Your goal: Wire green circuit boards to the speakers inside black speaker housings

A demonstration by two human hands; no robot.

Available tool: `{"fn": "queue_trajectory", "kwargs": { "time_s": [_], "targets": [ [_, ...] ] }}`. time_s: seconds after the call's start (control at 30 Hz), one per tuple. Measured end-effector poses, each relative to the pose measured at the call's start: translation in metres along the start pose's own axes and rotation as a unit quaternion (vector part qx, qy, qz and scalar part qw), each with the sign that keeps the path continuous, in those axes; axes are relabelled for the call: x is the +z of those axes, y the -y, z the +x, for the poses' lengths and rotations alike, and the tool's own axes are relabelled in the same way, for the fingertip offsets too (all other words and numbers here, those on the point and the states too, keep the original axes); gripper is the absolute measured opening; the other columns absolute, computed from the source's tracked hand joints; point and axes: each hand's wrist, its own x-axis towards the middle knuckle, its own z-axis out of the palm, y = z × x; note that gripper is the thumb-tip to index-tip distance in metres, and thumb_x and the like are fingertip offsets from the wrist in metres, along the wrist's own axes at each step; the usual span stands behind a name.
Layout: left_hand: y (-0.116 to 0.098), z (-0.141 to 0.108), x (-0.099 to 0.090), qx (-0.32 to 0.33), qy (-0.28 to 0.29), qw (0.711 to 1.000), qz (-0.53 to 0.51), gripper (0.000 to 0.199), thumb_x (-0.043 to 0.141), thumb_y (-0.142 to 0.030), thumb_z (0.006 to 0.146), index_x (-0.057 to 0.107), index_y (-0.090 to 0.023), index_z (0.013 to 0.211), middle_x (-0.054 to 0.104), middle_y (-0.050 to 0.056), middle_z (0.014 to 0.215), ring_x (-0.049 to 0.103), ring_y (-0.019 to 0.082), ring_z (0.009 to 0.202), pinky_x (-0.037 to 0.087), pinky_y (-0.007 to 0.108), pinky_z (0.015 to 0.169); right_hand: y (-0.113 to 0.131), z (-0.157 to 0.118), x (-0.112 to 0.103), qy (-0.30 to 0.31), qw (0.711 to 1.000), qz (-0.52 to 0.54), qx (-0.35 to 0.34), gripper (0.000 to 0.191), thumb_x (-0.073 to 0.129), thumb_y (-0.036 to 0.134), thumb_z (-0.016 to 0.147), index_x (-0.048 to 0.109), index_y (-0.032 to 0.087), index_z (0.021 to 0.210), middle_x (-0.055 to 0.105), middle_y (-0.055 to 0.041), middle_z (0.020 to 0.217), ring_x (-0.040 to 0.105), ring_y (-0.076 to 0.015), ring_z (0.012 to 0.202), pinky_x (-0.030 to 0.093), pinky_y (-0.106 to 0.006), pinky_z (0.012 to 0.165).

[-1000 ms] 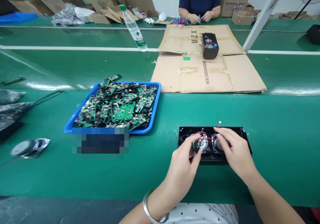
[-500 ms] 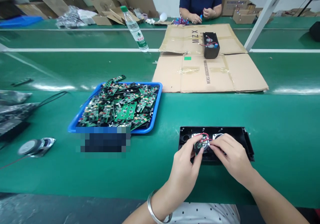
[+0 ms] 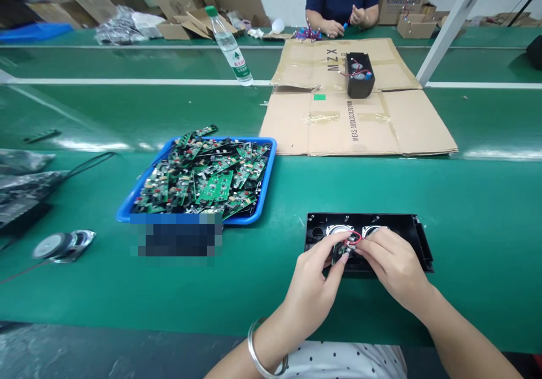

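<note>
A black speaker housing lies on the green bench in front of me, with round speakers set into it. Over its left half, my left hand grips a small circuit board between thumb and fingers. Close beside it, my right hand is closed in a pinch at the board's right edge, on the end of a red wire. The red wire loops up between the two hands. My fingertips hide the exact spot where wire and board meet.
Left of my hands, a blue tray is heaped with circuit boards. A loose speaker lies at far left. Flattened cardboard carries another black housing. A water bottle stands farther back. Across the bench, a person handles small wired parts.
Both hands stay over the housing, with the board and wire still held. The red wire's loop has shifted slightly between my fingers. The whole view has moved a little.
</note>
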Motion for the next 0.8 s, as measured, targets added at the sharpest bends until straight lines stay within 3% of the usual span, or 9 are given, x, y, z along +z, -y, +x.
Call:
{"fn": "queue_trajectory", "kwargs": {
  "time_s": [0.13, 0.23, 0.33, 0.5, 0.67, 0.8],
  "targets": [
    [-0.002, 0.001, -0.002, -0.003, 0.018, 0.999, -0.028, 0.028, 0.050, -0.012, 0.087, 0.061, -0.022, 0.110, 0.068, 0.005, 0.110, 0.066, 0.019, 0.098, 0.056, 0.028, 0.083, 0.000, -0.003, 0.003, -0.014, 0.996, 0.041, 0.073, 0.025, 0.046, 0.031, 0.097, 0.057, 0.017, 0.078, 0.057, -0.0017, 0.067, 0.050, -0.0135, 0.059, 0.040, -0.028, 0.055],
    [-0.002, 0.000, -0.004, -0.008, 0.035, 0.999, -0.033, 0.028, 0.049, -0.012, 0.087, 0.061, -0.023, 0.110, 0.068, 0.005, 0.109, 0.067, 0.018, 0.094, 0.055, 0.029, 0.084, 0.000, -0.004, 0.003, -0.010, 0.983, 0.107, 0.149, 0.029, 0.049, 0.046, 0.094, 0.056, 0.017, 0.093, 0.058, 0.0006, 0.066, 0.052, -0.0125, 0.055, 0.043, -0.026, 0.051],
    [-0.002, -0.001, -0.005, -0.010, 0.052, 0.998, -0.029, 0.028, 0.047, -0.013, 0.088, 0.060, -0.023, 0.111, 0.067, 0.005, 0.112, 0.067, 0.017, 0.089, 0.055, 0.029, 0.082, -0.001, -0.003, 0.001, 0.011, 0.983, 0.119, 0.136, 0.033, 0.046, 0.046, 0.094, 0.057, 0.018, 0.107, 0.063, -0.0018, 0.074, 0.057, -0.0143, 0.062, 0.046, -0.027, 0.055],
    [-0.001, -0.002, -0.003, -0.006, 0.062, 0.998, -0.027, 0.027, 0.046, -0.013, 0.088, 0.061, -0.022, 0.108, 0.068, 0.006, 0.107, 0.067, 0.016, 0.085, 0.057, 0.028, 0.077, 0.001, -0.002, 0.002, 0.020, 0.990, 0.089, 0.112, 0.029, 0.044, 0.040, 0.096, 0.061, 0.017, 0.097, 0.062, -0.0035, 0.074, 0.056, -0.0160, 0.064, 0.045, -0.028, 0.055],
    [-0.004, -0.001, -0.002, -0.063, 0.046, 0.993, -0.089, 0.023, 0.047, -0.017, 0.088, 0.061, -0.021, 0.107, 0.067, 0.005, 0.106, 0.067, 0.015, 0.080, 0.059, 0.027, 0.072, 0.001, -0.002, 0.001, -0.003, 0.985, 0.113, 0.127, 0.027, 0.049, 0.040, 0.094, 0.060, 0.018, 0.105, 0.062, -0.0036, 0.077, 0.057, -0.0156, 0.065, 0.050, -0.028, 0.058],
    [-0.006, 0.000, -0.008, -0.100, 0.065, 0.988, -0.097, 0.023, 0.052, -0.018, 0.085, 0.057, -0.022, 0.107, 0.066, 0.004, 0.105, 0.066, 0.017, 0.089, 0.059, 0.029, 0.078, -0.007, -0.005, -0.007, -0.057, 0.958, 0.210, 0.188, 0.048, 0.064, 0.042, 0.084, 0.047, 0.023, 0.124, 0.056, -0.0022, 0.086, 0.056, -0.0131, 0.064, 0.054, -0.027, 0.060]
  ]
}}
